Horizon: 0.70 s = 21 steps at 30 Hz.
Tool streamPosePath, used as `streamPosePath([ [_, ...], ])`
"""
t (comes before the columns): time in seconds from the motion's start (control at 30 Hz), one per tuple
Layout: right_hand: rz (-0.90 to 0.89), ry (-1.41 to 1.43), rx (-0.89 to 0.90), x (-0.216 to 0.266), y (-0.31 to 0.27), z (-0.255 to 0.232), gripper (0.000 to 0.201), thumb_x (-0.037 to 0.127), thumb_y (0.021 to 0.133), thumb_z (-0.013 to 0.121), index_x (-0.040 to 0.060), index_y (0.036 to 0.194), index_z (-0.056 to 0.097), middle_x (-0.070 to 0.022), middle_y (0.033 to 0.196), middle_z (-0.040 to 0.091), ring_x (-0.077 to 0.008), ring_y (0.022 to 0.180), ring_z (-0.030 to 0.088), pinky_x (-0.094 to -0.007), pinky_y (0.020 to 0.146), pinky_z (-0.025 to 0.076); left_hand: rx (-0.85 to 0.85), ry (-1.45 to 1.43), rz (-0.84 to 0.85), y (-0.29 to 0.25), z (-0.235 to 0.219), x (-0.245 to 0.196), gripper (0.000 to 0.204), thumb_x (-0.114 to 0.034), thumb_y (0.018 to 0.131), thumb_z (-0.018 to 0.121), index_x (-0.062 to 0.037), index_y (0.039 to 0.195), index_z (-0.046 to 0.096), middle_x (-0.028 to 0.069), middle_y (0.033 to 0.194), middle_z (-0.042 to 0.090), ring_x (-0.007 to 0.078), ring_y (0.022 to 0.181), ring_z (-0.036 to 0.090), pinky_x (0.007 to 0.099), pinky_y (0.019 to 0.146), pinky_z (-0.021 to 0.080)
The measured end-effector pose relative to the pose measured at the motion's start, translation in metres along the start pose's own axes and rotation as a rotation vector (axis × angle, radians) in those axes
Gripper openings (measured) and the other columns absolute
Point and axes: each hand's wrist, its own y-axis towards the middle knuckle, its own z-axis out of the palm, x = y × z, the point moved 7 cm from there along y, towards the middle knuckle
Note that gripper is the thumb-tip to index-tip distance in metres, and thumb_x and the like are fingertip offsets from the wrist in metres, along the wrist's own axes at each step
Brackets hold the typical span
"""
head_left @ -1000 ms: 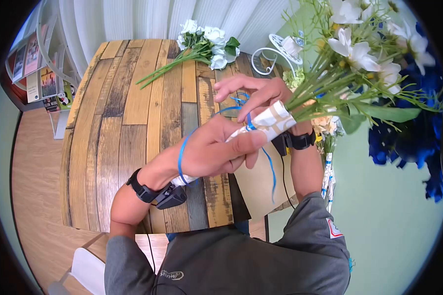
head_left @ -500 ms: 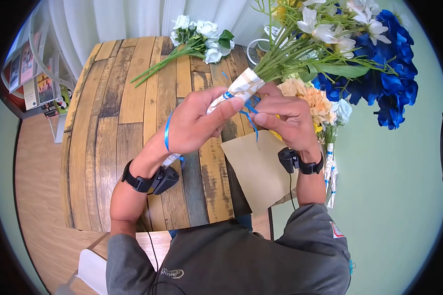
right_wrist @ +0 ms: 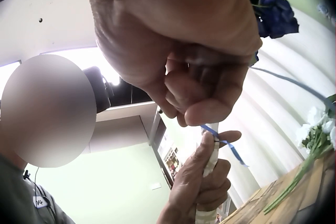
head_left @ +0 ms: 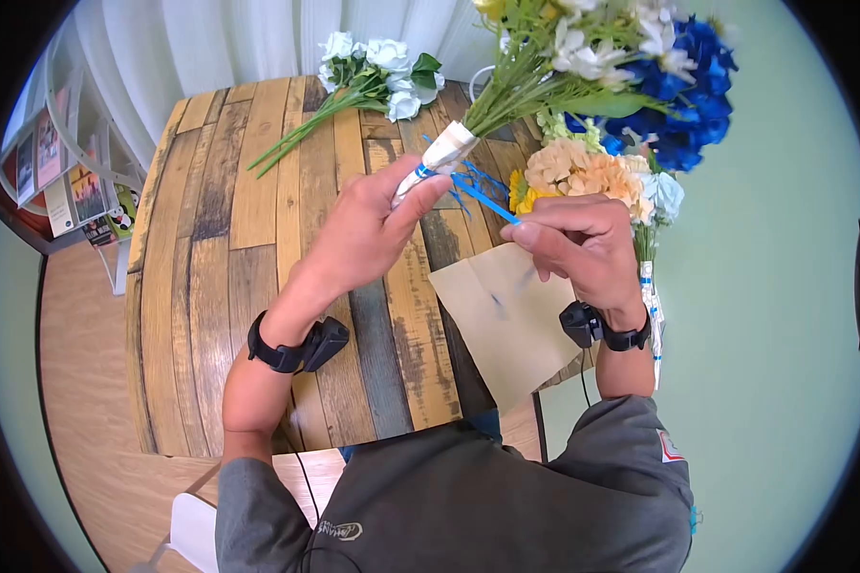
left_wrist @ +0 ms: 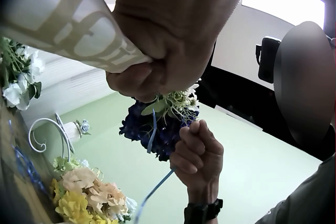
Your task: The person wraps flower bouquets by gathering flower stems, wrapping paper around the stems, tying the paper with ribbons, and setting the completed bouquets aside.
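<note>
My left hand [head_left: 358, 229] grips the patterned paper wrap [head_left: 452, 145] around the stems of a bouquet. White blooms [head_left: 588, 53] and big blue blooms [head_left: 693, 91] spread from its upper end, tilted up and to the right. A blue ribbon [head_left: 487, 200] circles the wrap just above the left thumb. Between thumb and fingertips, my right hand [head_left: 583, 250] pinches the ribbon, which runs straight from the wrap. In the left wrist view, the lower end of the wrap [left_wrist: 79, 22] sticks out of the left fist, and a ribbon tail [left_wrist: 152, 192] hangs below the right hand.
A bunch of white roses [head_left: 388, 55] lies at the table's back. Peach flowers [head_left: 592, 177] stand at the right, above wrapped stems [head_left: 649, 296]. More curled blue ribbon [head_left: 483, 180] lies behind the hands. Brown paper [head_left: 506, 329] overhangs the wooden table's [head_left: 258, 315] front right.
The bouquet and left hand have shifted left. My right hand has come from behind the wrap to the right, drawing the ribbon straight. The ribbon loop over the left wrist no longer shows.
</note>
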Motion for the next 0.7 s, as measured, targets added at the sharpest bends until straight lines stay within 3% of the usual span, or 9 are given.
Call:
streamPosePath([
  [0.03,0.033,-0.021,0.004,0.000,0.000,0.002,0.012,0.013,0.089,0.074,0.0017,0.089,0.077,-0.0020,0.065,0.063,-0.0058,0.052,0.050,-0.0246,0.046,0.034,-0.030,0.128,0.046,0.000,0.001,-0.003,0.027,-0.028,0.100,0.059,-0.0019,0.105,0.063,0.0130,0.059,0.054,0.0267,0.050,0.053,0.0368,0.050,0.040],
  [0.07,0.065,-0.041,0.009,-0.001,0.000,0.004,0.012,0.013,0.089,0.074,0.0016,0.089,0.077,-0.0017,0.065,0.062,-0.0050,0.053,0.049,-0.0243,0.046,0.034,-0.023,0.125,0.047,0.000,0.005,-0.001,0.027,-0.028,0.100,0.059,-0.0019,0.105,0.063,0.0130,0.059,0.054,0.0267,0.050,0.053,0.0368,0.050,0.040],
  [0.13,0.062,-0.058,0.010,-0.001,0.001,0.010,0.013,0.013,0.089,0.073,0.0011,0.091,0.077,-0.0010,0.064,0.061,-0.0040,0.053,0.047,-0.0239,0.047,0.033,-0.067,0.211,0.127,-0.001,0.009,-0.003,0.021,-0.022,0.099,0.061,-0.0033,0.108,0.065,0.0074,0.055,0.045,0.0139,0.048,0.043,0.0322,0.047,0.035],
  [0.17,0.056,-0.074,0.018,-0.001,0.001,0.015,0.013,0.013,0.090,0.072,0.0007,0.092,0.076,-0.0004,0.063,0.060,-0.0029,0.054,0.045,-0.0235,0.047,0.033,-0.059,0.210,0.126,-0.001,0.012,-0.001,0.021,-0.022,0.099,0.061,-0.0033,0.108,0.065,0.0074,0.055,0.045,0.0139,0.048,0.043,0.0322,0.047,0.035],
  [0.23,0.091,-0.053,0.005,0.000,0.004,0.019,0.015,0.014,0.090,0.072,0.0002,0.094,0.076,0.0003,0.062,0.060,-0.0023,0.055,0.044,-0.0231,0.048,0.032,-0.030,0.221,0.132,-0.001,0.017,0.001,0.019,-0.020,0.098,0.062,-0.0030,0.108,0.064,0.0150,0.058,0.047,0.0237,0.047,0.046,0.0346,0.048,0.037],
  [0.27,0.119,-0.035,-0.001,-0.001,0.006,0.021,0.016,0.014,0.091,0.071,-0.0002,0.095,0.076,0.0010,0.062,0.059,-0.0016,0.056,0.043,-0.0227,0.048,0.032,-0.024,0.221,0.130,-0.002,0.019,0.002,0.019,-0.020,0.098,0.062,-0.0030,0.108,0.064,0.0150,0.058,0.047,0.0237,0.047,0.046,0.0346,0.048,0.037],
  [0.43,0.153,-0.032,0.031,-0.007,0.009,0.032,0.016,0.014,0.091,0.069,0.0007,0.096,0.076,0.0029,0.058,0.055,-0.0011,0.056,0.042,-0.0226,0.048,0.031,-0.026,0.304,0.163,-0.003,0.025,0.009,0.018,-0.014,0.097,0.061,-0.0024,0.110,0.059,0.0221,0.064,0.053,0.0435,0.060,0.053,0.0423,0.052,0.041],
  [0.53,0.152,-0.049,0.005,-0.009,0.012,0.037,0.016,0.015,0.090,0.068,0.0016,0.091,0.077,0.0038,0.055,0.052,-0.0009,0.055,0.041,-0.0226,0.047,0.031,-0.016,0.331,0.225,-0.003,0.028,0.013,0.020,-0.016,0.097,0.060,-0.0033,0.112,0.058,0.0238,0.062,0.056,0.0460,0.060,0.057,0.0505,0.053,0.043],
  [0.7,0.204,0.010,0.035,-0.002,0.028,0.037,0.028,0.018,0.090,0.065,0.0001,0.070,0.073,0.0022,0.048,0.051,-0.0026,0.045,0.040,-0.0231,0.043,0.031,0.018,0.396,0.206,-0.006,0.034,0.013,0.020,-0.017,0.095,0.060,-0.0030,0.110,0.058,0.0241,0.063,0.057,0.0458,0.060,0.057,0.0522,0.055,0.044],
])
